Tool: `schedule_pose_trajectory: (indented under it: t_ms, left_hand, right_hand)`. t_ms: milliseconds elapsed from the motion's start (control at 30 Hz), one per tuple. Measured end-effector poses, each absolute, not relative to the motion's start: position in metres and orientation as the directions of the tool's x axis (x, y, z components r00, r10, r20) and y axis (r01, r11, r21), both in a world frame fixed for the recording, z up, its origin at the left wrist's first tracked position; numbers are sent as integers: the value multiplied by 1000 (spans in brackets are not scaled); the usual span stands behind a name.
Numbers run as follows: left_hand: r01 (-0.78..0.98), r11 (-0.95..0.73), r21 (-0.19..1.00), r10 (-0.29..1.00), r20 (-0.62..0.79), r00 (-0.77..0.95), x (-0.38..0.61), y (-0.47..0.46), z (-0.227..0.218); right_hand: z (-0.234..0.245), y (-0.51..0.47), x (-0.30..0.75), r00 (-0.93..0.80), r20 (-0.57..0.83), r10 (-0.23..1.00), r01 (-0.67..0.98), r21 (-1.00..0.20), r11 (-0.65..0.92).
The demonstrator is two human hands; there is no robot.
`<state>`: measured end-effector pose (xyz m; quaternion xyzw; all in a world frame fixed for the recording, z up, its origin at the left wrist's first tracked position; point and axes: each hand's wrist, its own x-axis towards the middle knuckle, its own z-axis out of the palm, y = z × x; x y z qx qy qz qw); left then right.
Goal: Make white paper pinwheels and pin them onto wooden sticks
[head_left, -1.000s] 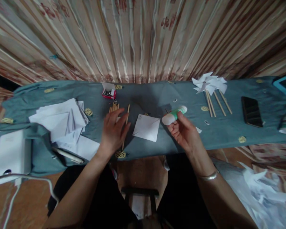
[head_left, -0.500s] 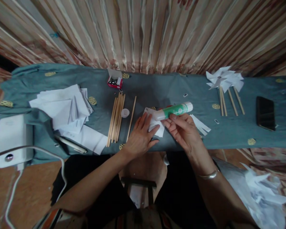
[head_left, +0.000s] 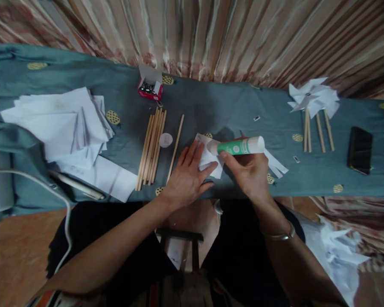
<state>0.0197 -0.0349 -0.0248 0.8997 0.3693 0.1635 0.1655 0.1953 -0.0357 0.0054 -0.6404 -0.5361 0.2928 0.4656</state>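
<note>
My right hand is closed around a green and white glue stick, held nearly level with its tip pointing left onto a small white paper square. My left hand lies flat with fingers spread, pressing that paper onto the blue-grey cloth. The glue stick's round white cap lies just left of my left hand, between a bundle of wooden sticks and a single stick.
A stack of white paper sheets lies at the left, a pen below it. A small red box of pins stands at the back. Finished paper pinwheels on sticks and a black phone lie at the right.
My left hand left the sticks and came right to press on the paper square. My right hand brought the glue stick's tip down onto the paper. The view tilted downward.
</note>
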Motion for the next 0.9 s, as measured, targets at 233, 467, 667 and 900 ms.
schedule_pose_trajectory:
  t_ms: [233, 467, 667, 900]
  left_hand:
    - [631, -671, 388, 720, 140, 680, 20, -35, -22]
    - [629, -660, 410, 728, 144, 671, 21, -35, -19]
    - [634, -653, 415, 731, 125, 671, 21, -35, -19]
    - [634, -653, 414, 733, 138, 666, 21, -36, -22]
  right_hand:
    - [6, -41, 192, 166, 142, 976, 614, -789, 11]
    - [16, -44, 187, 110, 135, 985, 718, -696, 15]
    - [14, -45, 187, 57, 155, 986, 753, -656, 59]
    - [14, -46, 186, 39, 147, 988, 775, -629, 63]
